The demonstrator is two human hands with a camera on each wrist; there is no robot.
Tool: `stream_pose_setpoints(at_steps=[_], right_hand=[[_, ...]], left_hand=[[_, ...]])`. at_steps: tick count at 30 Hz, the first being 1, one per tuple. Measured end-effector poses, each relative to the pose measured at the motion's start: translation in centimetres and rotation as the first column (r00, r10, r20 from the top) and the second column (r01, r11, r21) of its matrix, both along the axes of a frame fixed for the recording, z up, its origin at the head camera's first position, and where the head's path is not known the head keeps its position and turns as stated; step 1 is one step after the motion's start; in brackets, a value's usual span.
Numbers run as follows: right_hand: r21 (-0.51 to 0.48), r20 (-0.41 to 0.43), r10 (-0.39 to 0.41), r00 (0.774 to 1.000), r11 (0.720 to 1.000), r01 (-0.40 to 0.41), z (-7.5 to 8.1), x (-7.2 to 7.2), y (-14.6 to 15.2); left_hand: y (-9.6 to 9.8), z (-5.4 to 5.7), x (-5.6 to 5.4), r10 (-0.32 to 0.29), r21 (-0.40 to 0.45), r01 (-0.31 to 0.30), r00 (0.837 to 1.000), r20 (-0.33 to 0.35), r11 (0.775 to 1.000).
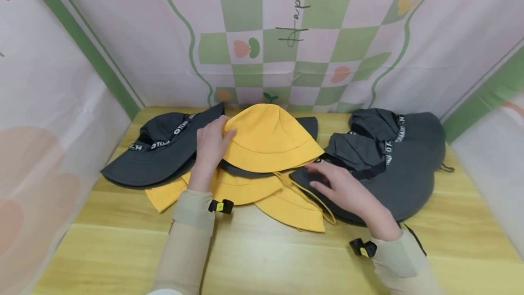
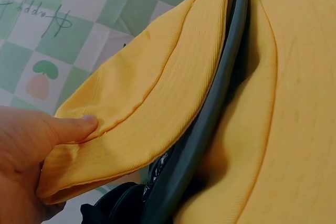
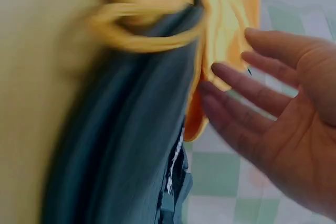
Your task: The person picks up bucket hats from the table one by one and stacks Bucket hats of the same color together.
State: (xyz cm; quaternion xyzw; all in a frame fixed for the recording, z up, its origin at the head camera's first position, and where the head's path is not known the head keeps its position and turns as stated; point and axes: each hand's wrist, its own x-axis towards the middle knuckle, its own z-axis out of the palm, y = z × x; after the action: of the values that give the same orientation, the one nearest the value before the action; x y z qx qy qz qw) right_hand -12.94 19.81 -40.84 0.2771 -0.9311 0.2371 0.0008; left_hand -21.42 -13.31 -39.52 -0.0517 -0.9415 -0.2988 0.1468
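Observation:
A yellow bucket hat (image 1: 270, 138) with a small green sprout on top lies over the middle of the pile. My left hand (image 1: 212, 144) pinches its left side; in the left wrist view the thumb presses on the yellow cloth and the fingers go behind it. My right hand (image 1: 340, 188) is by the hat's right brim, its fingers loosely spread and holding nothing. In the right wrist view its fingertips (image 3: 220, 69) are right at the yellow brim. Beneath the hat shows a dark grey brim (image 2: 210, 108), and more yellow hats (image 1: 294, 211) lie in front.
Dark grey hats with white lettering lie stacked at the left (image 1: 163, 154) and the right (image 1: 405, 163). A yellow cord (image 1: 327, 211) loops over the right stack's front edge. The wooden table (image 1: 262, 258) meets a checkered cloth backdrop (image 1: 278, 22) behind the hats.

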Motion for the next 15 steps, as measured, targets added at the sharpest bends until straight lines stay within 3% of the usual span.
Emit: stream_pose_setpoints(at_steps=[3, 7, 10, 15], right_hand=[[0.03, -0.112, 0.12, 0.986, 0.993, -0.118, -0.3, 1.3, 0.1], [0.057, -0.25, 0.244, 0.937, 0.97, -0.237, -1.2, 2.9, 0.3], [0.082, -0.29, 0.3, 0.909, 0.954, -0.289, -1.9, 3.9, 0.7], [0.132, -0.298, 0.337, 0.893, 0.941, -0.311, -2.7, 4.8, 1.0]], left_hand=[[-0.1, 0.0, 0.1, 0.009, -0.008, -0.009, 1.0, -0.005, 1.0], [-0.4, 0.1, 0.1, 0.031, -0.019, -0.031, 0.999, -0.012, 0.999], [-0.5, 0.1, 0.2, 0.045, -0.02, -0.045, 0.999, -0.01, 0.999], [-0.6, 0.0, 0.1, 0.052, 0.003, -0.052, 0.999, 0.004, 0.999]])
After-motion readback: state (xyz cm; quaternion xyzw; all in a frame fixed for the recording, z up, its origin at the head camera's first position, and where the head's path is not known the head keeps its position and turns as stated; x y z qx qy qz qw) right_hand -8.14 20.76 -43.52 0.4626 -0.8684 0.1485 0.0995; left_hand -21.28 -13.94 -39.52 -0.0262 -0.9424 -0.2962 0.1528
